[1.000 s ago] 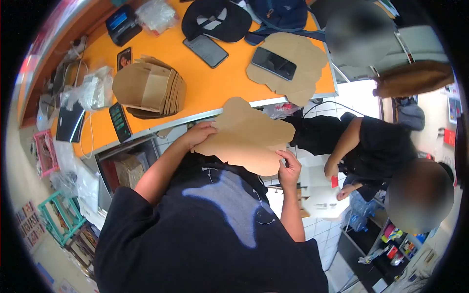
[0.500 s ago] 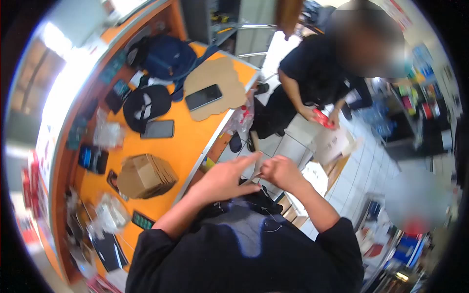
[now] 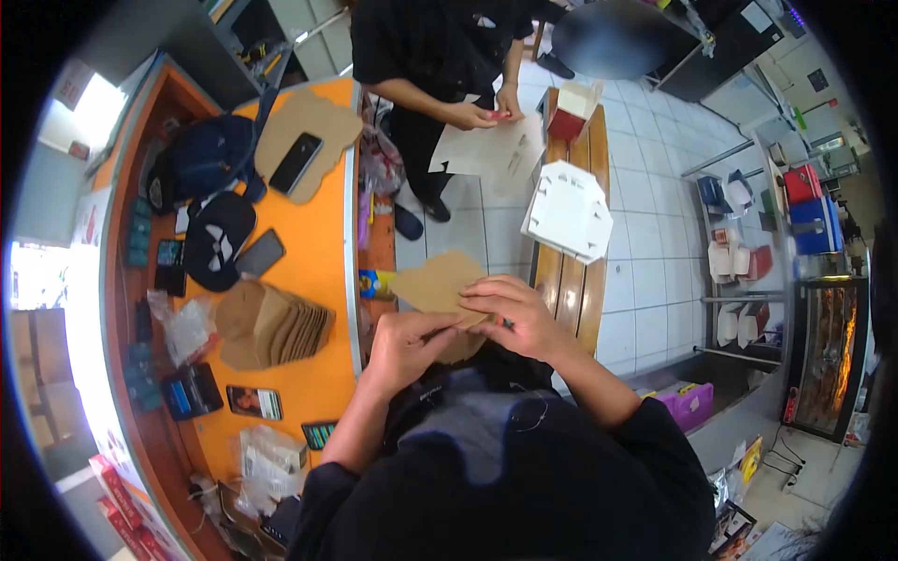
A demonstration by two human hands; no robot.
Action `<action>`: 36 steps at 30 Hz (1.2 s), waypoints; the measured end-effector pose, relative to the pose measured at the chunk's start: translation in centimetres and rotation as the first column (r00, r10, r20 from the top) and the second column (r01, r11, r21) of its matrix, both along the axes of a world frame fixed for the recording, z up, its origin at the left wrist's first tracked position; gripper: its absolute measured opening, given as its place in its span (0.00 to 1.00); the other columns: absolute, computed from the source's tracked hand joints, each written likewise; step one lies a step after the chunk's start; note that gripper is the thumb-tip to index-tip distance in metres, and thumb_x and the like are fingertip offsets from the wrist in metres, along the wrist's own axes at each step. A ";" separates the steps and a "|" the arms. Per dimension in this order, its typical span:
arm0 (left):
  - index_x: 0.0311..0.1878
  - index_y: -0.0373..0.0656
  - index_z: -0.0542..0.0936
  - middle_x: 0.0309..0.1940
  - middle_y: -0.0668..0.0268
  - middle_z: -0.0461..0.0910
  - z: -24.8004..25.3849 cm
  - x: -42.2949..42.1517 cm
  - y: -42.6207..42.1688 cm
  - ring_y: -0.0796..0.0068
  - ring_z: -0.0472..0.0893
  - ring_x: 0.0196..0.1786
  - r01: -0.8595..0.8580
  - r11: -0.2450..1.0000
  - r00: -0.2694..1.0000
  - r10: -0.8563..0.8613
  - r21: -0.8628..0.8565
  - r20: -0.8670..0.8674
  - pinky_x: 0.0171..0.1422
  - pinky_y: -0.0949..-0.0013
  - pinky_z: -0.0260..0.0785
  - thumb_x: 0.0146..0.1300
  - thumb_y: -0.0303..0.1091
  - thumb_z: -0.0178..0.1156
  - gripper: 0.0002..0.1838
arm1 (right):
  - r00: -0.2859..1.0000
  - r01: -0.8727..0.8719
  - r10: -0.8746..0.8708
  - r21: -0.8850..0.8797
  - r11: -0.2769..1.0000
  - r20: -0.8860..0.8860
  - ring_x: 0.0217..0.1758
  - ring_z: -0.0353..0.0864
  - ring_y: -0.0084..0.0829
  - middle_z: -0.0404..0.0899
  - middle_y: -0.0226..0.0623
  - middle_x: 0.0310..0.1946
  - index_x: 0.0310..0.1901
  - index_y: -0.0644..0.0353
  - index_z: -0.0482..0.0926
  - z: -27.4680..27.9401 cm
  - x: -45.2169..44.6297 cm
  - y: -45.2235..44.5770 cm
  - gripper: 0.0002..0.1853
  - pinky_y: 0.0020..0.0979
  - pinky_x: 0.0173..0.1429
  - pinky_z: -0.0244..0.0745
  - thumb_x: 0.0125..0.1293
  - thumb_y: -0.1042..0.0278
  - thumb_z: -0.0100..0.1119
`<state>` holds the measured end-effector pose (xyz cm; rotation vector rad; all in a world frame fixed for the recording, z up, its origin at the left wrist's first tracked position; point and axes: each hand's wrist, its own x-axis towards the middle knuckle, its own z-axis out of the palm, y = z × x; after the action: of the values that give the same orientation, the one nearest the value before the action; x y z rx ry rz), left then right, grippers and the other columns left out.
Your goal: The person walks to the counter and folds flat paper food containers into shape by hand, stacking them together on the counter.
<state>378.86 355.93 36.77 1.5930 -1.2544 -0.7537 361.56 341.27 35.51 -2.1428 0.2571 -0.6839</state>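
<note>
A brown cardboard sheet [image 3: 438,280] is held in front of my chest, partly folded. My left hand [image 3: 409,348] pinches its near edge with thumb and fingers. On its right side my right hand [image 3: 513,316] grips the cardboard, with the fingers laid over it and the thumb below. The two hands are close together. Part of the cardboard is hidden behind my fingers. To the left, a nested stack of folded brown cardboard boxes [image 3: 281,327] stands on the orange table [image 3: 318,234].
A phone [image 3: 296,164] lies on flat cardboard sheets [image 3: 339,126]. A cap [image 3: 217,238], a backpack [image 3: 208,150] and other phones are on the table. Across from me, a person's hands [image 3: 482,114] hold something red. White flat boxes [image 3: 569,213] lie on a wooden bench [image 3: 569,294].
The view has turned to the right. The cardboard, spread wide a second ago, is now partly folded, and my hands have come closer together on it.
</note>
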 end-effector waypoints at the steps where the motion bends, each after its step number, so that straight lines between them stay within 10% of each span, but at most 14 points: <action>1: 0.46 0.40 0.87 0.31 0.56 0.86 0.4 0.1 0.3 0.67 0.86 0.29 0.044 0.994 0.992 -0.032 -0.101 0.121 0.34 0.69 0.76 0.55 0.26 0.71 0.13 | 0.999 0.028 -0.028 -0.014 1.000 0.043 0.54 0.83 0.37 0.86 0.31 0.49 0.49 0.56 0.87 -0.4 -0.5 1.0 0.19 0.39 0.56 0.74 0.52 0.72 0.71; 5: 0.44 0.42 0.88 0.27 0.59 0.85 1.2 -0.8 1.4 0.64 0.84 0.27 0.003 0.989 0.998 0.006 -0.147 0.065 0.32 0.68 0.74 0.53 0.24 0.71 0.13 | 0.993 0.112 -0.094 -0.302 0.947 0.074 0.53 0.83 0.33 0.87 0.29 0.45 0.44 0.58 0.88 1.6 -1.5 3.0 0.18 0.37 0.54 0.75 0.48 0.73 0.72; 17: 0.38 0.43 0.89 0.31 0.59 0.86 1.5 -1.0 2.9 0.64 0.86 0.34 0.045 0.865 0.998 -0.016 -0.500 0.062 0.36 0.69 0.75 0.46 0.19 0.72 0.14 | 0.969 0.082 0.034 -0.450 0.889 0.243 0.47 0.82 0.31 0.87 0.25 0.43 0.41 0.54 0.88 6.7 -2.0 3.7 0.13 0.35 0.48 0.74 0.52 0.72 0.74; 20: 0.55 0.43 0.84 0.45 0.59 0.86 1.0 -0.7 3.6 0.65 0.86 0.46 0.144 0.845 0.989 -0.116 -0.514 0.087 0.49 0.68 0.76 0.50 0.19 0.73 0.26 | 0.969 0.102 0.004 -0.412 0.905 0.248 0.49 0.81 0.32 0.87 0.24 0.44 0.42 0.53 0.88 6.1 -2.3 4.3 0.13 0.37 0.50 0.74 0.53 0.71 0.73; 21: 0.61 0.43 0.79 0.49 0.60 0.85 0.9 -1.2 3.6 0.66 0.85 0.50 0.040 0.850 0.968 -0.163 -0.525 -0.190 0.54 0.66 0.74 0.54 0.22 0.72 0.29 | 0.964 0.117 -0.006 -0.406 0.906 0.265 0.50 0.81 0.32 0.87 0.24 0.45 0.42 0.53 0.88 5.8 -2.3 4.3 0.13 0.37 0.51 0.73 0.53 0.71 0.73; 24: 0.74 0.44 0.64 0.59 0.63 0.80 0.3 -2.4 3.6 0.69 0.80 0.61 -0.160 0.907 0.524 -0.256 -0.389 -0.812 0.68 0.63 0.68 0.65 0.32 0.67 0.36 | 0.953 0.145 -0.032 -0.359 0.922 0.302 0.52 0.81 0.32 0.87 0.24 0.47 0.40 0.52 0.88 5.8 -2.5 4.0 0.10 0.37 0.52 0.73 0.55 0.69 0.72; 27: 0.73 0.40 0.64 0.59 0.64 0.79 -0.3 -1.6 4.6 0.71 0.76 0.64 -0.004 0.999 0.223 0.042 0.042 -0.974 0.71 0.63 0.64 0.77 0.48 0.53 0.29 | 0.974 -0.016 0.092 -0.345 0.938 0.205 0.50 0.80 0.34 0.86 0.25 0.45 0.37 0.52 0.86 6.3 -1.8 3.8 0.08 0.37 0.53 0.72 0.55 0.67 0.73; 32: 0.59 0.36 0.76 0.49 0.66 0.80 1.1 -3.8 3.4 0.79 0.76 0.51 -0.176 0.979 0.805 0.084 -0.102 -0.587 0.56 0.70 0.71 0.79 0.39 0.51 0.17 | 0.971 0.192 -0.184 -0.038 0.981 0.155 0.39 0.72 0.30 0.73 0.32 0.42 0.34 0.57 0.84 3.5 -0.3 4.8 0.10 0.31 0.47 0.68 0.56 0.65 0.76; 34: 0.56 0.35 0.76 0.46 0.67 0.81 1.7 -4.5 3.2 0.79 0.76 0.48 -0.264 0.937 0.925 0.178 -0.230 -0.336 0.52 0.70 0.72 0.79 0.38 0.51 0.16 | 0.944 0.304 -0.316 0.117 0.945 0.097 0.36 0.69 0.26 0.68 0.33 0.42 0.34 0.59 0.83 2.7 0.1 5.7 0.10 0.27 0.42 0.66 0.57 0.67 0.76; 36: 0.55 0.32 0.77 0.43 0.68 0.81 1.9 -4.8 4.1 0.81 0.76 0.45 -0.264 0.958 0.877 0.189 -0.115 -0.441 0.49 0.71 0.71 0.79 0.39 0.52 0.17 | 0.922 0.370 -0.385 0.206 0.906 0.038 0.34 0.66 0.22 0.65 0.33 0.43 0.35 0.61 0.83 2.2 0.3 7.2 0.09 0.23 0.36 0.63 0.59 0.69 0.75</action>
<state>374.10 360.04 38.65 1.3138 -0.7740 -0.7687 361.83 348.48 37.73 -1.8890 0.6833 -0.9212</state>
